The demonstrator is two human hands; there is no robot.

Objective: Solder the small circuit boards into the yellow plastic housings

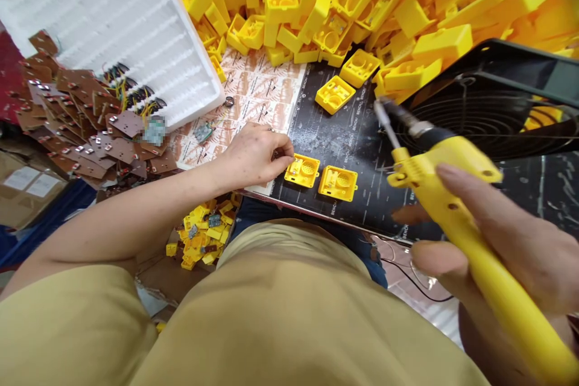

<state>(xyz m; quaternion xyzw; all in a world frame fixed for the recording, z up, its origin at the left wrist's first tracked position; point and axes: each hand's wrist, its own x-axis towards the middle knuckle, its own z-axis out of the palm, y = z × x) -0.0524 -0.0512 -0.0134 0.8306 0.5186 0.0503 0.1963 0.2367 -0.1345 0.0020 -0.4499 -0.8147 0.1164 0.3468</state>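
My right hand (511,253) grips a yellow soldering iron (452,211), its metal tip (384,114) raised and pointing up-left over the black bench mat (344,132). My left hand (253,154) rests on the mat's left edge, its fingertips pinching the corner of a small yellow plastic housing (302,170). A second matching housing (338,183) lies just right of it, untouched. Another housing (335,94) sits farther back on the mat.
A big heap of yellow housings (344,0) fills the back. A white foam tray (104,18) sits back left, with brown circuit boards (85,126) piled beside it. A black fan grille (488,114) stands at right. More yellow parts (203,238) lie below the bench.
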